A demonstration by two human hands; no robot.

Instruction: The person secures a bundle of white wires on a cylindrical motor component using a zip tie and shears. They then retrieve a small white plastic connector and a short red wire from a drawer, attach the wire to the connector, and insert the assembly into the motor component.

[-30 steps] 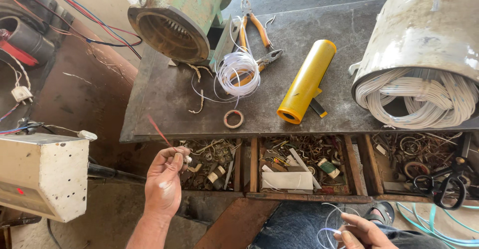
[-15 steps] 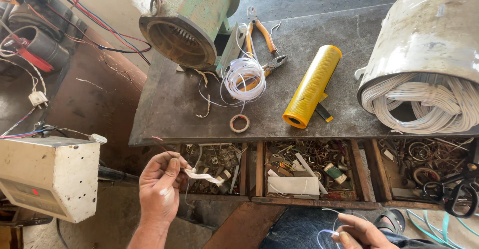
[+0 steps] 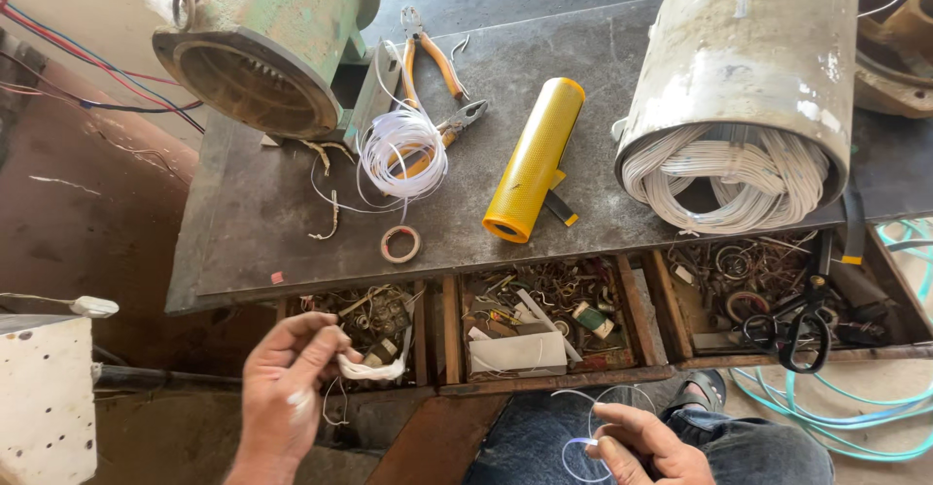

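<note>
In front of the open drawer, your left hand pinches a limp white strip and your right hand grips springy thin wire.

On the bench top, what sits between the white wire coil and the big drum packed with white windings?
In the head view, a yellow mesh roll lies tilted between the white wire coil and the drum, touching neither.
</note>
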